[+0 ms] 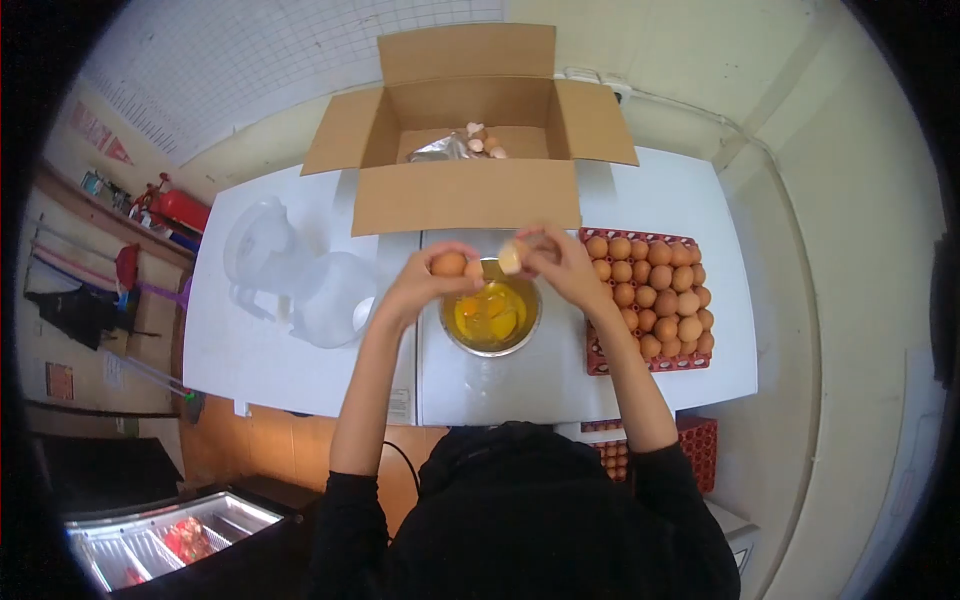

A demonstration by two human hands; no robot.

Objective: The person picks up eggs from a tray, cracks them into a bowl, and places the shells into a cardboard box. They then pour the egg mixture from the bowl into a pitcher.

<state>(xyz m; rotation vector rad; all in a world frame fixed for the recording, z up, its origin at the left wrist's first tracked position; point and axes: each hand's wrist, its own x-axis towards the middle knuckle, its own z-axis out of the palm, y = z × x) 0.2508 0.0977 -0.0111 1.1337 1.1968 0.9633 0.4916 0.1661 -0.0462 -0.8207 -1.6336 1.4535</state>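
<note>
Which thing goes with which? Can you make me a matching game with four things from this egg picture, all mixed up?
Things:
1. Bowl
2. Cardboard box
3. Red tray
4. Right hand

Clues:
A. Carries rows of brown eggs
B. Holds a piece of shell
C. Has yellow raw egg in it
D. Open, with broken shells inside

Right pairs: 1-C, 2-D, 3-A, 4-B
</note>
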